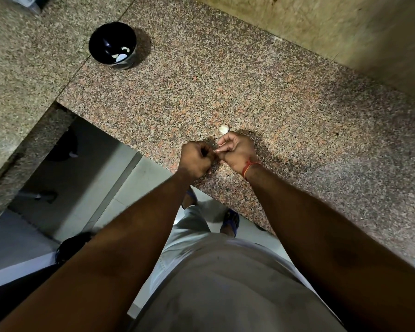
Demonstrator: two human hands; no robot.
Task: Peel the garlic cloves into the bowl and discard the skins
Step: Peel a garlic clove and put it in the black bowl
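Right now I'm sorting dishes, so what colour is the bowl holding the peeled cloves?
Black, glossy inside; the bowl shows best in the head view.

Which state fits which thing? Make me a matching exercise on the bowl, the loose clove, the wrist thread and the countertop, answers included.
Things:
1. round black bowl
2. loose whitish garlic clove
3. red-orange wrist thread
4. speckled pinkish granite countertop

States:
A. tied around the right wrist
B. holds a few pale cloves
C. bears the bowl and the clove
D. lies on the stone just beyond the right hand

Pairs: 1-B, 2-D, 3-A, 4-C
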